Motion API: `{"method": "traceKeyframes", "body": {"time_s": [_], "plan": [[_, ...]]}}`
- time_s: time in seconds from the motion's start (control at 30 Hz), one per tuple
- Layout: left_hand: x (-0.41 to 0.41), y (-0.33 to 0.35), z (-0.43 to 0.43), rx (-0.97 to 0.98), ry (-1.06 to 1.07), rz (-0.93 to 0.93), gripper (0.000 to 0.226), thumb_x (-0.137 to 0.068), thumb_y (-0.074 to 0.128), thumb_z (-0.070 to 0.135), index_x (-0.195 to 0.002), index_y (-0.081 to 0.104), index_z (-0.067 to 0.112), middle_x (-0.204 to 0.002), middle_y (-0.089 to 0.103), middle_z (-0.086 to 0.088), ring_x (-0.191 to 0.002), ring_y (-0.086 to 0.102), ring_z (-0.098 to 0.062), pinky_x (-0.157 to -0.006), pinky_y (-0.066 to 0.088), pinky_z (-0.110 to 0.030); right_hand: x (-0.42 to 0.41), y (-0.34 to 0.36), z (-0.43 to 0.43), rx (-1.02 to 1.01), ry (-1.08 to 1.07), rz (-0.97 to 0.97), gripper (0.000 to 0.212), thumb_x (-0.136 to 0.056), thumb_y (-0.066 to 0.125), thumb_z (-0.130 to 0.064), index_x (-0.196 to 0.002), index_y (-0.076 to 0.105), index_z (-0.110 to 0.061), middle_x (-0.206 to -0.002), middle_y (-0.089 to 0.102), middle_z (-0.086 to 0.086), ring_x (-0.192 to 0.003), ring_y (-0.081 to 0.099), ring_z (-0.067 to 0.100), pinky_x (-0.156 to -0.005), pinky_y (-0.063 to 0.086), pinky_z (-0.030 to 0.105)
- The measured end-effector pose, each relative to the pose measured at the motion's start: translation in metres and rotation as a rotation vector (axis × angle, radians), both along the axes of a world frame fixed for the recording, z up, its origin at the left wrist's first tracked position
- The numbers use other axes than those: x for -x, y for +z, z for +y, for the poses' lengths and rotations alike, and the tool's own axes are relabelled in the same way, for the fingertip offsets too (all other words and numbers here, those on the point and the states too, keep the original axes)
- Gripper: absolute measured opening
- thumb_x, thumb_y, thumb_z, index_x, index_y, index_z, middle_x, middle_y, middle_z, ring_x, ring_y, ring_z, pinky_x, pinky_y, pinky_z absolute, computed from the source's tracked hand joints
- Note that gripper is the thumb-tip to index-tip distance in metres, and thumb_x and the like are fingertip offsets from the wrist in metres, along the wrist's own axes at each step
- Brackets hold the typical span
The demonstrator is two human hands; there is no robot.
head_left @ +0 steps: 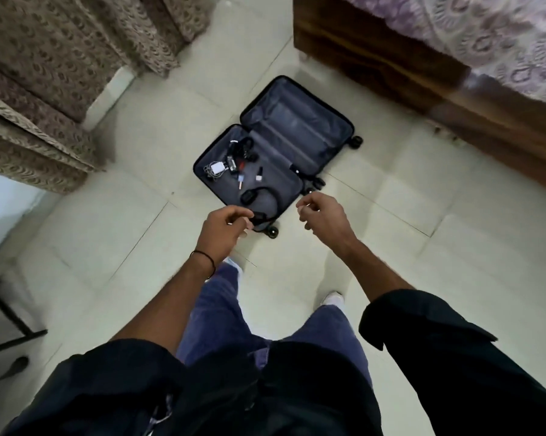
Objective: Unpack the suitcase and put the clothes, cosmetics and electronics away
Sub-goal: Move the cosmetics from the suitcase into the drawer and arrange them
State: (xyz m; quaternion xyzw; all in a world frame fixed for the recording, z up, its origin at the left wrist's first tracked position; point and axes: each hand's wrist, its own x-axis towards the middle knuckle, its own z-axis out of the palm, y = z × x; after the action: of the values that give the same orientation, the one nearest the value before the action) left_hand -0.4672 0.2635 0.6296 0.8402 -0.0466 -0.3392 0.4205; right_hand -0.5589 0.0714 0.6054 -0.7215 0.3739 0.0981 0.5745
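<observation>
Head view: where was the suitcase [297,127]?

It lay open on the tiled floor [133,221], both halves flat, near the corner of the bed's wooden frame [375,58] but apart from it.

What was inside?

All of it was in the nearer half. A white charger [216,169] with a pale cable lay by the left wall. A tangle of black cables [242,149] lay just beyond it. Some small pieces in the middle were too small to name. Towards the near edge there was what looked like a black headset [246,197] with a looping cord. The farther half showed its grey lining.

And the hands?

Both reached forward from dark sleeves. The left hand [224,229], with a black thread [204,259] round its wrist, sat in line with the suitcase's near corner. Its fingers [234,215] were loosely curled, and I saw nothing gripped in them. I could not tell whether the tips touched the rim.

The right one?

The right hand [323,212] hung over bare floor just beside the near wheels. Its fingers [306,204] were loosely bent too, and it held nothing.

Anything else around?

Patterned brown curtains [61,58] hung at the upper left. A lilac patterned cover [473,29] lay on the bed. The person's blue trousers [215,309] showed below, with pale shoes on the floor.
</observation>
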Motion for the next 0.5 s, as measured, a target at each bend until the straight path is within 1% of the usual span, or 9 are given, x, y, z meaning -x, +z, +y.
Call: {"method": "traceKeyframes", "body": {"time_s": [0.1,0.13,0.2,0.27,0.33,0.43,0.5], "plan": [[-0.073,-0.049,0.002,-0.007,-0.051,0.031,0.020,-0.093,0.050,-0.004,-0.102,0.067,0.001,-0.087,0.068,-0.015,-0.055,0.059,0.002,-0.054,0.043,-0.008,-0.061,-0.041,0.002,-0.008,-0.034,0.035,0.013,-0.092,0.054,-0.010,-0.098,0.066,-0.013,-0.080,0.065,-0.004,-0.069,0.060,0.011,-0.053,0.042,0.013],[-0.102,-0.067,0.004,-0.020,-0.081,0.036,0.020,-0.093,0.050,-0.003,-0.101,0.068,0.002,-0.087,0.068,-0.015,-0.055,0.059,0.001,-0.053,0.043,-0.009,-0.084,-0.057,0.006,-0.016,-0.058,0.058,0.013,-0.092,0.054,-0.010,-0.097,0.066,-0.014,-0.080,0.065,-0.004,-0.069,0.060,0.012,-0.053,0.042,0.013],[-0.156,-0.095,0.008,-0.070,-0.164,0.078,0.022,-0.093,0.048,-0.004,-0.101,0.068,0.000,-0.087,0.068,-0.014,-0.059,0.059,-0.004,-0.053,0.043,-0.010,-0.126,-0.081,0.018,-0.024,-0.133,0.124,0.013,-0.090,0.055,-0.010,-0.094,0.065,-0.016,-0.081,0.067,-0.002,-0.071,0.062,0.015,-0.058,0.044,0.020],[-0.208,-0.115,0.010,-0.126,-0.245,0.128,0.022,-0.092,0.048,-0.005,-0.100,0.068,0.001,-0.086,0.067,-0.013,-0.065,0.059,-0.012,-0.058,0.047,-0.015,-0.166,-0.098,0.032,-0.047,-0.235,0.205,0.013,-0.088,0.055,-0.011,-0.093,0.066,-0.015,-0.083,0.069,0.000,-0.073,0.063,0.018,-0.060,0.044,0.025],[-0.252,-0.130,0.015,-0.177,-0.350,0.164,0.021,-0.091,0.051,-0.003,-0.098,0.070,0.003,-0.086,0.069,-0.011,-0.070,0.061,-0.017,-0.064,0.052,-0.017,-0.200,-0.109,0.048,-0.083,-0.320,0.263,0.014,-0.087,0.055,-0.013,-0.094,0.067,-0.013,-0.086,0.071,0.004,-0.074,0.064,0.021,-0.060,0.045,0.028],[-0.316,-0.163,0.019,-0.235,-0.474,0.214,0.018,-0.091,0.055,0.004,-0.095,0.070,0.011,-0.086,0.072,-0.008,-0.083,0.067,-0.024,-0.080,0.056,-0.033,-0.253,-0.130,0.069,-0.133,-0.382,0.309,0.017,-0.084,0.054,-0.017,-0.094,0.067,-0.012,-0.089,0.072,0.008,-0.075,0.066,0.024,-0.061,0.046,0.029],[-0.345,-0.185,0.017,-0.257,-0.529,0.231,0.018,-0.091,0.054,0.005,-0.092,0.069,0.014,-0.084,0.071,-0.005,-0.085,0.067,-0.023,-0.083,0.056,-0.037,-0.277,-0.143,0.076,-0.152,-0.387,0.316,0.020,-0.082,0.051,-0.021,-0.091,0.067,-0.012,-0.088,0.072,0.007,-0.071,0.065,0.023,-0.061,0.046,0.029]]}}
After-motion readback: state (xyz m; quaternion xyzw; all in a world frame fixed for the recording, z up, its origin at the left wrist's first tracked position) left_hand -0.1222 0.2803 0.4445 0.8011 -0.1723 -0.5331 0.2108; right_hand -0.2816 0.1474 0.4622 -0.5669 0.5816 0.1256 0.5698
